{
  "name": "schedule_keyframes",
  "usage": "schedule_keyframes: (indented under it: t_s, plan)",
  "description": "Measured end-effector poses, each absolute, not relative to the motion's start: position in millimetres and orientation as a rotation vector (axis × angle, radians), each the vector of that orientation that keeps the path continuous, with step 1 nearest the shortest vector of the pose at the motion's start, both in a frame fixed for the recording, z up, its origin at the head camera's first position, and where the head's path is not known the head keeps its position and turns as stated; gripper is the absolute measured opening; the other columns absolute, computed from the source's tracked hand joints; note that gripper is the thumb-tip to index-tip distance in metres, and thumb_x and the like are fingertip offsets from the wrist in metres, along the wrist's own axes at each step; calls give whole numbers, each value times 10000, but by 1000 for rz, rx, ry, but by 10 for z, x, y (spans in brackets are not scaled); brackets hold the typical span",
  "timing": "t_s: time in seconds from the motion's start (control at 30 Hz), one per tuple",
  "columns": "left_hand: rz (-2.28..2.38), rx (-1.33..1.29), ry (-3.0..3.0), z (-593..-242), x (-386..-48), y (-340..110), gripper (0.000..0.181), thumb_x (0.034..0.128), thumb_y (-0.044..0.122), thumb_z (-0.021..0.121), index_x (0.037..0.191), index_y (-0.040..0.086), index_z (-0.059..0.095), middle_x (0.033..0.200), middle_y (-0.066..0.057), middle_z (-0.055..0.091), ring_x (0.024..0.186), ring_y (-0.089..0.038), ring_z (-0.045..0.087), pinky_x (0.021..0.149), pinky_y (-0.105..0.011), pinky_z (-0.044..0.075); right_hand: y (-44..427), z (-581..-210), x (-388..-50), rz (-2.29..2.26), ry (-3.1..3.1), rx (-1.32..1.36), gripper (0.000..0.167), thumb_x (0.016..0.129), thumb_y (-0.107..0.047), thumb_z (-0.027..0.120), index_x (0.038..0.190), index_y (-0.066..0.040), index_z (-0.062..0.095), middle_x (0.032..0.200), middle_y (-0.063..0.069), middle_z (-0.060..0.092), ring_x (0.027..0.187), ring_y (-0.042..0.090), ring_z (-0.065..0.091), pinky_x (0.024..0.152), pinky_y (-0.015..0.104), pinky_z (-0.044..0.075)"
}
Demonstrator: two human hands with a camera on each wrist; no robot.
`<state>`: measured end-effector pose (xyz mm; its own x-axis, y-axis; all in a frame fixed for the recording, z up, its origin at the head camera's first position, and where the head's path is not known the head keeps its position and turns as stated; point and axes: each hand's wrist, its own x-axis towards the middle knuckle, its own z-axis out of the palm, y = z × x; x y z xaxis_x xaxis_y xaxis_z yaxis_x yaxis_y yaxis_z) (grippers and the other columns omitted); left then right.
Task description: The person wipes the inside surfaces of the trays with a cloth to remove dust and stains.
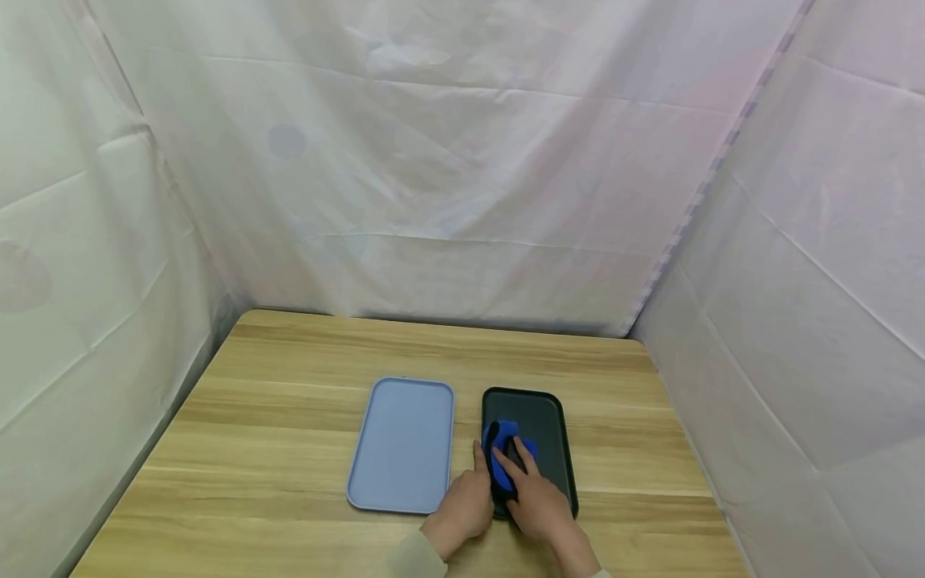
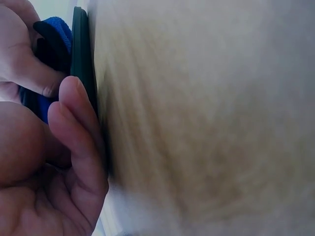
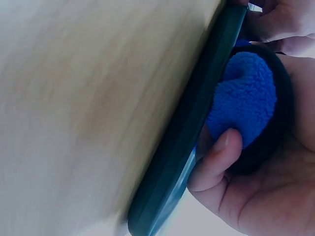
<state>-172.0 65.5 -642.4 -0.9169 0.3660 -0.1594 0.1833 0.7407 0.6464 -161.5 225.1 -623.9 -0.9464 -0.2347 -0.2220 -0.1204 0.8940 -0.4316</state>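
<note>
A dark green tray (image 1: 548, 417) lies on the wooden table, and on it is a bunched blue cloth (image 1: 509, 432) with black edging. The right hand (image 1: 540, 506) presses down on the cloth with spread fingers; in the right wrist view its little-finger side (image 3: 275, 196) curls against the blue pile (image 3: 246, 98). At the tray's near left edge, the left hand (image 1: 466, 502) grips the rim, index finger pointing along the side. In the left wrist view, curled fingers of the left hand (image 2: 81, 128) touch the side of the tray (image 2: 82, 54).
A light blue tray (image 1: 403, 445) lies flat just left of the dark one, close to the left hand. The wooden table (image 1: 303, 385) is bounded by white cloth walls (image 1: 462, 185) at the back and on both sides.
</note>
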Motion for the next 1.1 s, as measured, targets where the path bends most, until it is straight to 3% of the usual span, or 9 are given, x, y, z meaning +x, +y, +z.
schedule_keyframes:
  t_s: [0.37,0.47,0.53,0.6,0.7,0.97,1.1]
  plan:
    - [921,417,2669,-6444,-1734,664,859,933,16,654,1604,-127,137,545,-8,539,429,-114,494,462,-255,444,2361,-6207,-1589,-618,2766,-361,866,858,19,733,1571,-381,447,1719,93,254,671,137,559,478,257,370]
    - [916,413,2661,-6452,-1735,660,865,935,16,648,1611,-115,125,532,1,536,415,-117,492,459,-256,445,2422,-6205,-1590,-613,2765,-384,910,807,107,691,1540,-396,492,1711,65,286,879,207,657,530,261,395]
    - [916,418,2662,-6449,-1732,658,861,933,11,643,1610,-116,126,522,6,528,410,-117,485,454,-257,439,2462,-6198,-1588,-612,2773,-408,935,771,155,660,1518,-392,525,1701,63,313,1064,285,678,661,333,516]
    - [923,422,2661,-6451,-1729,659,857,933,3,637,1609,-118,125,513,12,522,400,-117,480,445,-254,433,2498,-6193,-1584,-619,2778,-428,945,747,182,639,1497,-386,553,1693,66,333,1224,346,639,849,479,565]
    - [925,420,2673,-6452,-1727,662,853,924,-4,636,1604,-126,136,521,8,523,408,-115,479,444,-253,431,2543,-6180,-1578,-658,2766,-443,943,731,207,618,1471,-377,587,1687,65,348,1331,422,580,1045,724,427]
    - [914,417,2678,-6453,-1737,670,853,928,4,635,1608,-120,134,544,2,527,436,-121,484,460,-261,433,2639,-6166,-1568,-725,2727,-431,959,720,251,575,1444,-376,615,1688,38,349,1449,494,436,1084,785,330]
    - [905,416,2679,-6452,-1738,670,864,933,18,643,1612,-111,125,557,-1,539,449,-118,492,477,-261,442,2680,-6155,-1563,-733,2720,-438,952,718,253,573,1431,-374,628,1683,41,359,1450,504,426,1032,707,444]
